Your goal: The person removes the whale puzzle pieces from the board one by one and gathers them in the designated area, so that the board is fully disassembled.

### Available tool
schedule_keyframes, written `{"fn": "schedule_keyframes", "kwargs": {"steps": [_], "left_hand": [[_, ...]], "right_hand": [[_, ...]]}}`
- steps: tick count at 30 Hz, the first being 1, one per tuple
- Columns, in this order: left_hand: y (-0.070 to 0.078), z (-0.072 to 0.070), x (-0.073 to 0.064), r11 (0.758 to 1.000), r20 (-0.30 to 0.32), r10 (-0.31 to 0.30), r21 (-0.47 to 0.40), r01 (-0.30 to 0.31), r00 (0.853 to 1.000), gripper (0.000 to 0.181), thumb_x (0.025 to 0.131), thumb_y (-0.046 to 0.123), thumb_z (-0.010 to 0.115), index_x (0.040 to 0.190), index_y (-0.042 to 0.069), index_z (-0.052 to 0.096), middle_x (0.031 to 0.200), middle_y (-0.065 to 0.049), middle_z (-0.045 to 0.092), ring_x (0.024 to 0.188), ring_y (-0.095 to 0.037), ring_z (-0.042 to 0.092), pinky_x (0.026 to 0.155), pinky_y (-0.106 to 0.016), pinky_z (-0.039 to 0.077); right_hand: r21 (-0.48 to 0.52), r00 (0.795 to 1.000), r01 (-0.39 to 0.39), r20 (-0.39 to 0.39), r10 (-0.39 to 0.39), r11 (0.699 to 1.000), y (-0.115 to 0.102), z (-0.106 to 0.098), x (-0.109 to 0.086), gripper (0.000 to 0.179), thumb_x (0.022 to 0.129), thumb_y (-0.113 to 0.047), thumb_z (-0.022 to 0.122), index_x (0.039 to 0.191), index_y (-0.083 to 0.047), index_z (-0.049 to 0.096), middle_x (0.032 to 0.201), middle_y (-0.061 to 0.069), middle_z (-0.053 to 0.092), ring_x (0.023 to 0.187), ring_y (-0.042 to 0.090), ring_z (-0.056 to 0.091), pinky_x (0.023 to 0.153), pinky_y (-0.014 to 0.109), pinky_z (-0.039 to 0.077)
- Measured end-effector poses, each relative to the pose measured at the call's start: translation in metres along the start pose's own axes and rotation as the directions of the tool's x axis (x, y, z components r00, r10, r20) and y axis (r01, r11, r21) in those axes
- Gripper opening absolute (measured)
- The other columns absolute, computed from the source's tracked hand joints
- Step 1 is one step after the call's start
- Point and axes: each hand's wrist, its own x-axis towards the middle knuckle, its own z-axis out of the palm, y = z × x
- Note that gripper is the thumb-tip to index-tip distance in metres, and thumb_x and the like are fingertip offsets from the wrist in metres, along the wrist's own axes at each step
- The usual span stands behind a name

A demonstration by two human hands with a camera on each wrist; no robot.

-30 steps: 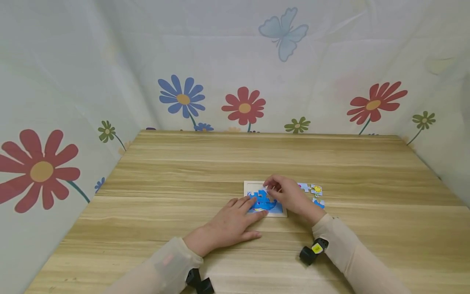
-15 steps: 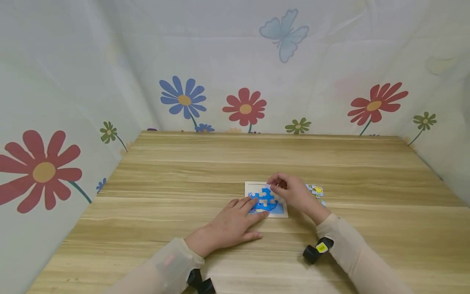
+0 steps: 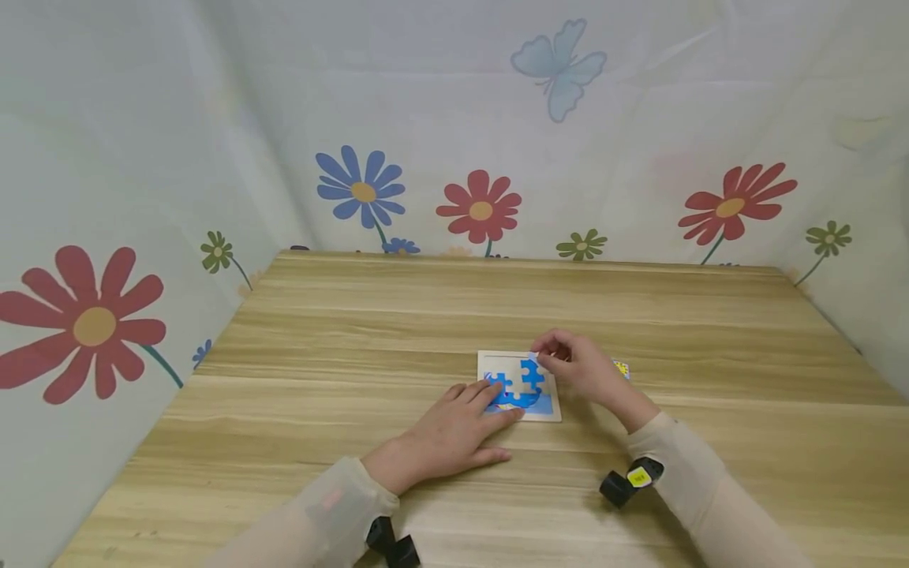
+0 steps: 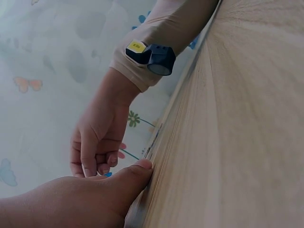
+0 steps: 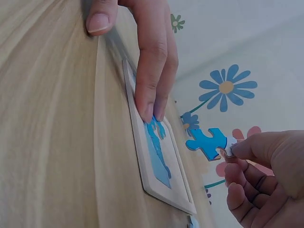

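Observation:
A small wooden puzzle tray (image 3: 485, 364) lies flat on the table, with blue and light-blue pieces along its lower part and bare wood showing above. My left hand (image 3: 454, 430) rests on its lower left, fingers extended over the fitted pieces (image 5: 159, 147). Between thumb and forefinger, my right hand (image 3: 596, 375) pinches a blue puzzle piece (image 5: 208, 142) by its pale edge. In the right wrist view that piece hangs above the tray, apart from it. The left wrist view shows the left thumb (image 4: 135, 175) low by the table, hiding most of the tray.
Part of a loose yellow-patterned puzzle piece (image 3: 622, 368) shows beyond my right hand, which covers the area around it. The wooden table (image 3: 355, 331) runs back to a white flowered curtain (image 3: 426, 102). A black wrist camera (image 3: 628, 483) sits on the right sleeve.
My right hand has shifted a little right with the pinched blue piece, away from the fitted pieces. It now covers more of the loose pieces. The left hand stays in place.

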Motion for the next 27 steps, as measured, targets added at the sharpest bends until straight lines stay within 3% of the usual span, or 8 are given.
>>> {"fn": "schedule_keyframes", "kwargs": {"steps": [14, 27], "left_hand": [[0.000, -0.001, 0.000, 1.000, -0.017, 0.006, 0.007, -0.005, 1.000, 0.057, 0.095, 0.060, 0.041, 0.146, 0.032, 0.042, 0.152, -0.012, 0.040, 0.141, -0.031, 0.037, 0.110, -0.049, 0.037], [0.000, 0.000, 0.000, 1.000, -0.016, 0.000, 0.001, 0.000, 1.000, 0.057, 0.095, 0.060, 0.041, 0.146, 0.033, 0.041, 0.152, -0.011, 0.039, 0.141, -0.030, 0.037, 0.110, -0.049, 0.036]], "right_hand": [[-0.007, 0.999, -0.003, -0.042, 0.003, 1.000, 0.002, -0.015, -0.008, 0.015, 0.093, -0.008, 0.060, 0.105, -0.001, 0.064, 0.094, 0.013, 0.066, 0.076, 0.015, 0.051, 0.061, 0.021, 0.043], [-0.026, 0.999, -0.027, -0.033, 0.026, 0.999, 0.014, -0.028, -0.018, 0.014, 0.093, -0.006, 0.060, 0.104, 0.002, 0.064, 0.091, 0.012, 0.064, 0.073, 0.015, 0.049, 0.062, 0.020, 0.043]]}}
